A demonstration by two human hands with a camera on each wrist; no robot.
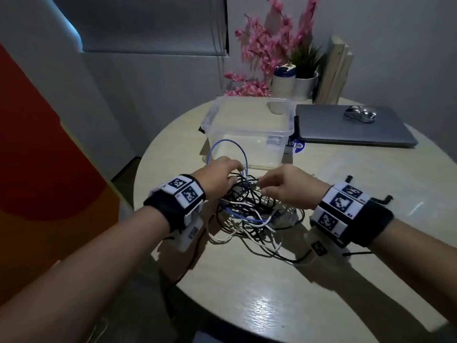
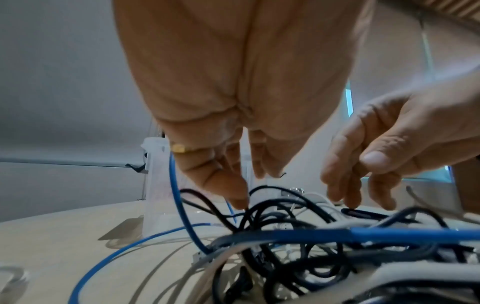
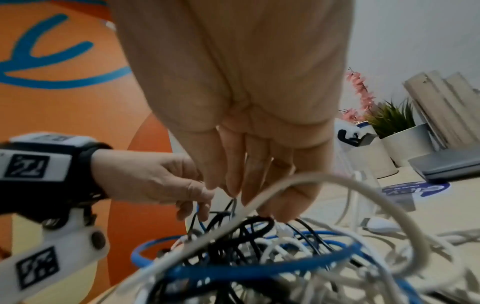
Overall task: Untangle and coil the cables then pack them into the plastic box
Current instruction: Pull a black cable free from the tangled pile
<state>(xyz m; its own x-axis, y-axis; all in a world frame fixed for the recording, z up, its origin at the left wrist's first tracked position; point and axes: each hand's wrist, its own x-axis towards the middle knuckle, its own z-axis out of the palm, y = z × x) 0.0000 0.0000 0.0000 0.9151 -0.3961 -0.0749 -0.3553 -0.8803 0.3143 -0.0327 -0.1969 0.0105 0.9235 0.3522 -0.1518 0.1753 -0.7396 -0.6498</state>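
A tangle of black, white and blue cables (image 1: 252, 211) lies on the round table, just in front of the clear plastic box (image 1: 247, 125), which stands open. My left hand (image 1: 220, 177) reaches down into the far left of the tangle. Its fingers point downward, and one fingertip (image 2: 240, 202) touches a black cable (image 2: 262, 207). A blue cable loop (image 1: 243, 154) stands up beside it. My right hand (image 1: 284, 186) comes in from the right with fairly straight fingers (image 3: 233, 181), whose tips are among the top strands. Neither hand clearly grips a cable.
A closed grey laptop (image 1: 353, 129) with a mouse (image 1: 361, 114) on it lies at the back right. Pink flowers (image 1: 267, 45), a white bottle (image 1: 284, 80) and a potted plant (image 1: 305, 78) stand behind the box. The table (image 1: 272, 293) edge curves close on the left.
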